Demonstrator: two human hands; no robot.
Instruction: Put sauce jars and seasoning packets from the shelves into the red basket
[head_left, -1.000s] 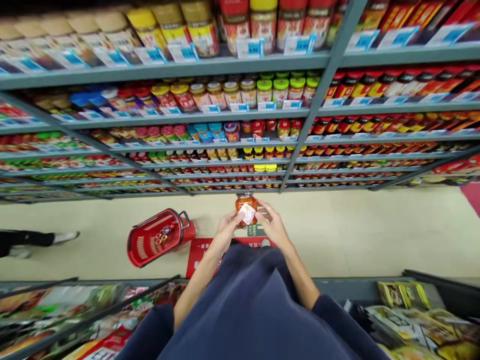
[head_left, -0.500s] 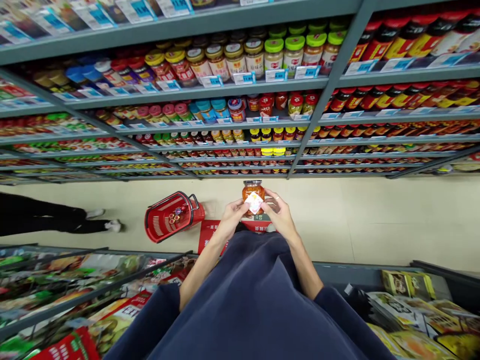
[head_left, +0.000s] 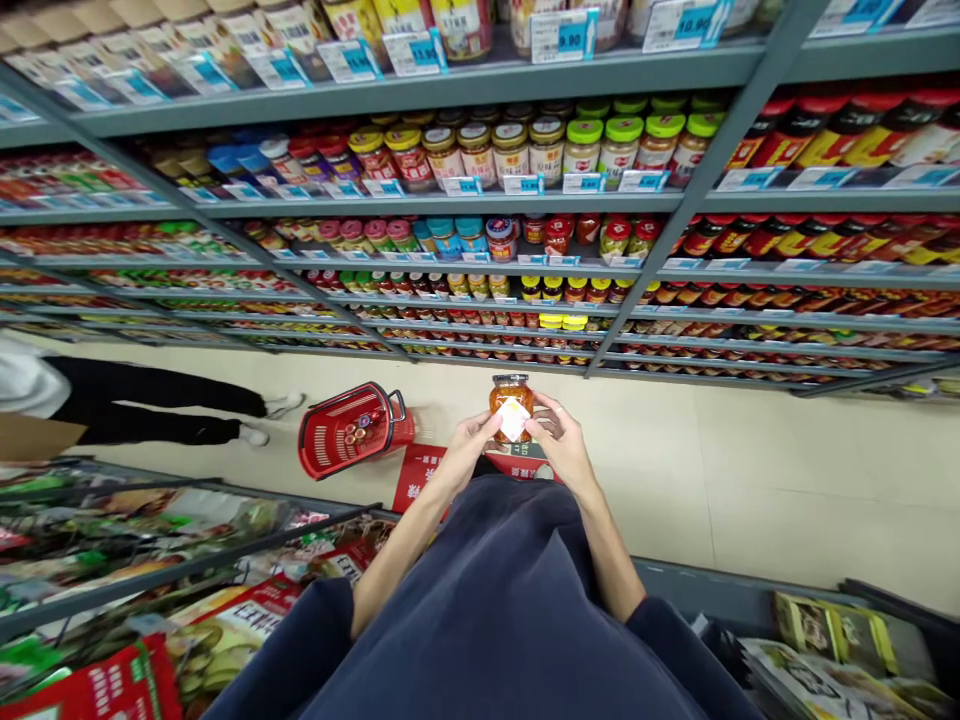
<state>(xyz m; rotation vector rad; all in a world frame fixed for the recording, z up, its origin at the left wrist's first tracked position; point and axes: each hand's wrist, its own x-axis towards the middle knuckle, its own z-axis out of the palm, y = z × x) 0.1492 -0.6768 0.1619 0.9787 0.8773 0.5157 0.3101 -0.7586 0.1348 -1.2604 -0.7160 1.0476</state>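
You have one glass jar (head_left: 511,408) held between both hands, out in front of your dark blue top (head_left: 495,610).
Your left hand (head_left: 469,445) and right hand (head_left: 562,440) are closed about its opposite sides, fingers parted only by the jar's width, thumbs at the white diamond-shaped label (head_left: 514,420); its dark lid (head_left: 511,379) points away from you and orange-red contents show through the glass. The jar is above the pale floor (head_left: 645,430), well apart from the shelves (head_left: 450,205) of jars you face. To your left, a red basket (head_left: 321,445) stands on the floor with a few small items inside, and beyond it is a person in black trousers (head_left: 165,402). Bagged packets (head_left: 240,625) lie beside you at lower left.
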